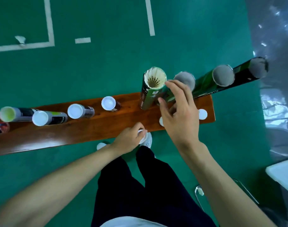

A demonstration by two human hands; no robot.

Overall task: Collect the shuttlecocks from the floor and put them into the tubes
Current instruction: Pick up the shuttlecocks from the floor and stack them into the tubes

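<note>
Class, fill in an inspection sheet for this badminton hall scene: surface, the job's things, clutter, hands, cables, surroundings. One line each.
Surface: wooden bench on the green court floor, tubes standing along it.
Job's things: open tube filled with shuttlecocks to its mouth; three more open tubes to its right; capped tubes to the left; one shuttlecock on the floor by a white line.
Clutter: loose white caps on the bench.
Hands: left hand pinches a white cap; right hand spread open beside the filled tube.
Cables: nothing seen.
Surroundings: grey sheeting at right; chair frame at lower right.
</note>
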